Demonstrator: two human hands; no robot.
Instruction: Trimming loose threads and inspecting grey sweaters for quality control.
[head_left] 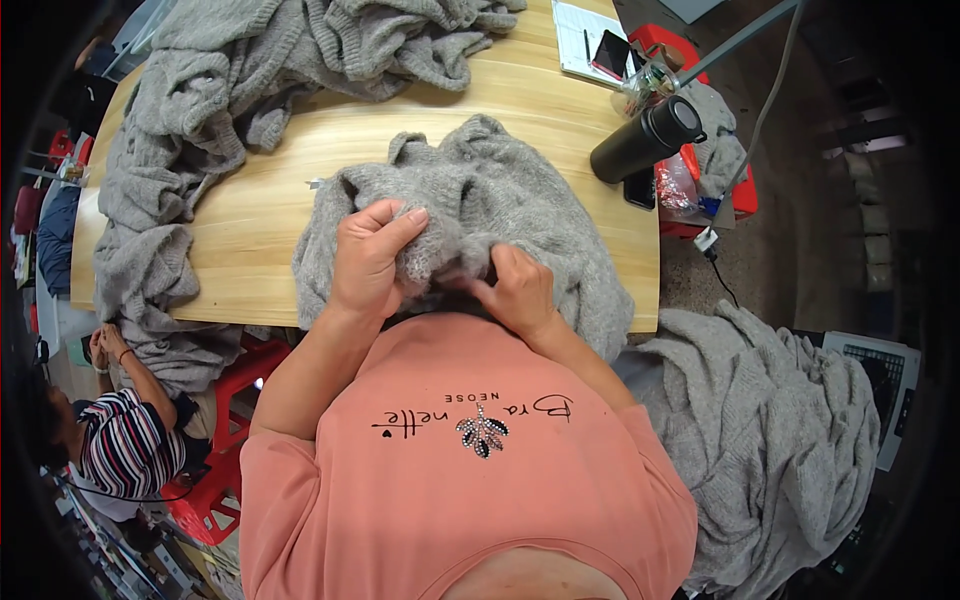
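One pale wood table, bearings taken from the knit in hand, six o'clock toward the wearer. Wearer's pink shirt, dark print and a leaf motif in stones, fills six. Long grey knit heap curves from twelve through eleven to nine, trailing over the table edge near eight. Second grey heap lies at four, off the table. Working grey knit piece, bunched and folded, sits at the table's near edge, right in front of the wearer's chest.

Co-worker in a striped top at eight, both hands up close together beside the trailing knit. Red stool at half past seven, near that person.

Left hand: thumb pressed down over curled fingers, a fold of the working knit pinched firmly. Right hand: fingers bent narrow against the same cloth, at four from the left hand; thumb area blurred, cannot tell whether it grips.

Black bottle at two, leaning outward in this view. Open notebook at one, near the far right corner; phone on it, dark pen just beside the phone.
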